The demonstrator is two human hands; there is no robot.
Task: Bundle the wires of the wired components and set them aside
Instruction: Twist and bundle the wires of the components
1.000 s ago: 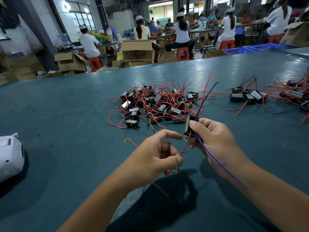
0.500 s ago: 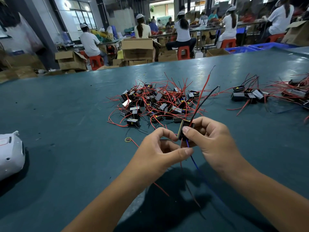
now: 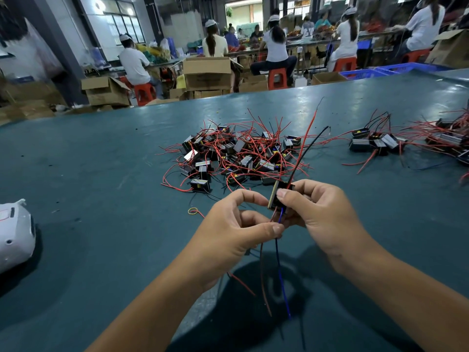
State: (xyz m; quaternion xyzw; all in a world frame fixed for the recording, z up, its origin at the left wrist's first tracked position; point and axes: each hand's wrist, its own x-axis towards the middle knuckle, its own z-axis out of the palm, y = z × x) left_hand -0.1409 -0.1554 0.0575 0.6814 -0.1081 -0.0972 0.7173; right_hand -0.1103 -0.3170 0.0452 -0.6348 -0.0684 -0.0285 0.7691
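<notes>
Teal table (image 3: 101,153), busy assy workshop.

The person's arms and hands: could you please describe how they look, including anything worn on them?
Both forearms are bare right to the bottom edge of the head view; no sleeves show. The left hand and right hand wear no gloves, and no rings, watch or wristbands are visible. The fingernails look short and unpainted.

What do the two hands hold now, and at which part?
The right hand grips a component by its body. The left hand pinches its hanging wires just below it.
</notes>
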